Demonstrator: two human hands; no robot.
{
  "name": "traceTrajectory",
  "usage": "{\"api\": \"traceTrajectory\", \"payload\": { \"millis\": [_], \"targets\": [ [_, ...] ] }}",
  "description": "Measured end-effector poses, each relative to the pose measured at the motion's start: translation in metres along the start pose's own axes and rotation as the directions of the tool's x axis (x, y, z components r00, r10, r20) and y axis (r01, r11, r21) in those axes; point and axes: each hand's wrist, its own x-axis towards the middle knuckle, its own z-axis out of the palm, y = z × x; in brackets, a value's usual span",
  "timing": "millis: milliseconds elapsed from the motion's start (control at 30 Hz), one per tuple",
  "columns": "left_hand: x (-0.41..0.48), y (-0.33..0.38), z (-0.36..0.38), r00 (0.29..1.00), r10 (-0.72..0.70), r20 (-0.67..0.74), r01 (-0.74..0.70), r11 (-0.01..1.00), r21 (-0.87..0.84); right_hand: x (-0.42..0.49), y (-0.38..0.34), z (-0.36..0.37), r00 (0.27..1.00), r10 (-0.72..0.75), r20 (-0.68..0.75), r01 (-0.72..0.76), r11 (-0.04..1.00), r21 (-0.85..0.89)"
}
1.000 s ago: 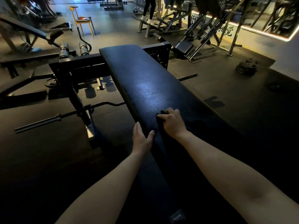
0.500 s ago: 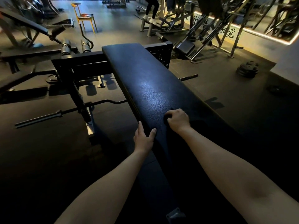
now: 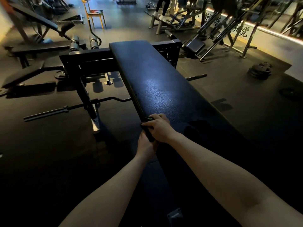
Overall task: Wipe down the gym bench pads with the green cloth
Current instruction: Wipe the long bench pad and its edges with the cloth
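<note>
R hand [image 3: 159, 128] fingers curled, grasping green cloth [image 3: 148, 119] at bench pad [image 3: 157, 82] 9 o'clock edge; L hand [image 3: 146, 145] beside, at 6 o'clock, finger state can't tell.

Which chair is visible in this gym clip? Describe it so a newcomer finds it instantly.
Follow the long black bench pad to its far end, then look up and left across the floor. The chair stands there alone, beside the incline bench. Its bright orange-yellow frame is the only warm colour among dark steel machines.
</note>
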Motion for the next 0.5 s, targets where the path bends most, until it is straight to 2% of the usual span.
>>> {"api": "traceTrajectory", "payload": {
  "millis": [100,200,300,400,500],
  "targets": [
    [0.006,-0.014,0.010,0.998,0.038,-0.059,-0.039,0.999,-0.030,0.000,0.011,-0.005,0.999,-0.034,0.014,0.033,0.999,0.031],
    [-0.007,0.004,0.013,0.995,-0.047,-0.084,0.049,0.999,0.025,-0.005,0.031,-0.011,0.999,0.000,-0.045,0.003,0.997,0.077],
    [-0.021,0.018,0.013,0.993,-0.073,-0.088,0.079,0.995,0.062,-0.013,0.064,-0.024,0.989,0.100,-0.104,-0.100,0.995,0.008],
    [-0.024,0.017,0.017,0.990,-0.099,-0.101,0.105,0.993,0.062,-0.028,0.090,-0.038,0.954,0.253,-0.161,-0.268,0.960,-0.077],
    [-0.026,0.020,0.019,0.989,-0.099,-0.107,0.106,0.992,0.064,-0.029,0.090,-0.046,0.914,0.362,-0.186,-0.377,0.925,-0.054]
  ]
}}
